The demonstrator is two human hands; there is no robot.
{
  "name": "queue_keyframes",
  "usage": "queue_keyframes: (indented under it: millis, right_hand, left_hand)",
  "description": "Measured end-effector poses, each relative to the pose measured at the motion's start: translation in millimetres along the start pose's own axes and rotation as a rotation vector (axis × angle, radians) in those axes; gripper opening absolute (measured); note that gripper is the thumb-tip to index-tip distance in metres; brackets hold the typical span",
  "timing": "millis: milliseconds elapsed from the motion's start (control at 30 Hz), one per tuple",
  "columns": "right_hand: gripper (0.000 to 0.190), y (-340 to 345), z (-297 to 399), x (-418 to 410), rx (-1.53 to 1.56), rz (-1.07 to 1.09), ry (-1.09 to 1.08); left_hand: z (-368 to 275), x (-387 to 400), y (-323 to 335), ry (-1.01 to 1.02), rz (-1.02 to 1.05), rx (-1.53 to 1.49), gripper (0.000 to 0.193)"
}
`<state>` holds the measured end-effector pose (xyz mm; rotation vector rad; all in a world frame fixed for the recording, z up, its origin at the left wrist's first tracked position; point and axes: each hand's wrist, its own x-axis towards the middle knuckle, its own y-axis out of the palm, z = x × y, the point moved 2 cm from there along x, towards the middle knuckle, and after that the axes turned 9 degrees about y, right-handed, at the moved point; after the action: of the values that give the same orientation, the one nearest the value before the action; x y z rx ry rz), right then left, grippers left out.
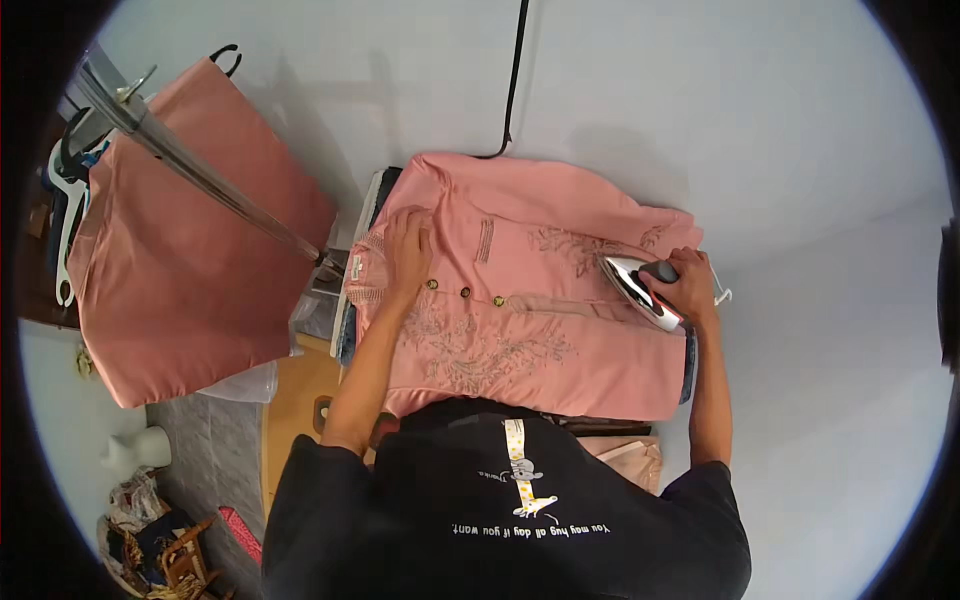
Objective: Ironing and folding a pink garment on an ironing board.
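Note:
A pink satin garment (pixel 630 367) with long sleeves, dark round buttons and grey embroidered sprays lies spread out before me. Its collar points left, and its lower hem lies at the right. My left hand (pixel 409 247) rests flat on the cloth near the collar, above the row of buttons. In my right hand (pixel 688 281) is the handle of a clothes iron (pixel 637 289), its silvery body over the garment near the hem. The iron's tip points up and left. Its soleplate is hidden, so I cannot tell whether it touches the cloth.
At the left, a pink garment (pixel 202 240) hangs beside a metal pole (pixel 217 195). A black cord (pixel 514 82) runs down the wall (pixel 675 90) behind. Folded cloth (pixel 634 457) lies below the work surface, and a basket of fabrics (pixel 157 547) stands at lower left.

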<state>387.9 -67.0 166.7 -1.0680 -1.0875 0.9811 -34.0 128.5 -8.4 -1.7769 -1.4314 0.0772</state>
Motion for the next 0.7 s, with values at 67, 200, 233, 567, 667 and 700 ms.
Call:
queue_keyframes:
  millis: [67, 200, 233, 567, 667, 700]
  right_hand:
    - [0.044, -5.0, 31.5, -0.7, 0.076, -0.089, -0.068]
    - [0.046, 5.6, 97.1, 17.3, 0.135, -0.059, -0.159]
    - [0.047, 15.2, 108.8, 22.3, 0.147, -0.066, -0.188]
    - [0.055, 137.4, 250.4, 86.6, 0.189, 0.107, -0.268]
    - [0.058, 164.2, 272.7, 94.7, 0.141, 0.005, -0.233]
    - [0.058, 162.9, 271.7, 95.6, 0.159, 0.014, -0.214]
  left_hand:
    - [-2.9, -20.3, -2.7, 0.199, 0.094, 0.393, 0.054]
    - [30.2, -15.8, -9.6, 0.127, 0.25, 0.522, 0.08]
    - [27.7, -11.3, -18.7, 0.158, 0.275, 0.467, 0.081]
    - [59.5, 0.5, -64.8, -0.227, -0.179, 0.468, 0.04]
    - [90.0, 15.7, -53.7, -0.457, 0.026, 0.33, 0.027]
    - [102.0, 16.6, -56.0, -0.479, 0.05, 0.274, 0.025]
